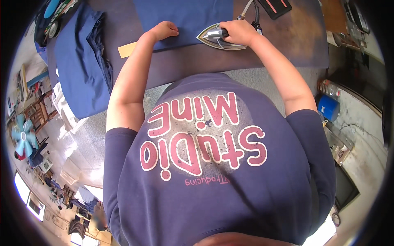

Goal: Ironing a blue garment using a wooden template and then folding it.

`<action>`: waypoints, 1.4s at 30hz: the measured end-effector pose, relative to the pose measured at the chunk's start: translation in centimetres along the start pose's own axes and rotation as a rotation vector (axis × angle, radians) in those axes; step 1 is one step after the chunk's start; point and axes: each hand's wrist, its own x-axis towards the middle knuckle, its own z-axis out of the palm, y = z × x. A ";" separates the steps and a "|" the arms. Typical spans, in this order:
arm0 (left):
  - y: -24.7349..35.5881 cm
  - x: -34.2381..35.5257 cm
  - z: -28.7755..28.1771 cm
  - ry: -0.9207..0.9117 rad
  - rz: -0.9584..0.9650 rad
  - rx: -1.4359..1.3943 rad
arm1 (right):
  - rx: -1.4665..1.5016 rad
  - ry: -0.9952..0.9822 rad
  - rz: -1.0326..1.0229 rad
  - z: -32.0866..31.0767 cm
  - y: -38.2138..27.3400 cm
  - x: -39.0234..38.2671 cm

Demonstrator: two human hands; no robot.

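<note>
My right hand [240, 33] is wrapped round the dark handle of a clothes iron [213, 34], whose pointed tip faces left. The iron stands at the right edge of a navy blue cloth [184, 18] laid on the brown padded ironing table [180, 61]. My left hand [165, 30] rests over the same cloth, left of the iron, with its fingers curled together; whatever they pinch, if anything, is hidden. A yellow strip [127, 50] sticks out from under my left forearm.
Folded navy fabric [80, 61] hangs over the table's left side. A cord and hose [256, 18] rise behind the iron, near a black pad with red lines [275, 7]. Bundled items [53, 28] crowd the far left corner. A blue container [328, 107] stands off to the right.
</note>
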 end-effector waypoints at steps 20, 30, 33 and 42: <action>-0.8 -1.7 0.4 0.102 0.125 0.176 | -0.029 -0.010 0.007 -0.2 -0.3 -0.1; -5.0 -5.1 -2.7 0.154 -0.124 -0.100 | -0.015 -0.017 -0.013 0.2 0.1 0.1; -4.9 -5.2 -2.5 0.168 -0.124 -0.107 | -0.015 -0.012 -0.023 0.0 -0.1 0.0; -6.7 -5.2 -2.6 0.196 -0.189 -0.041 | -0.038 -0.016 0.002 0.3 -0.1 0.2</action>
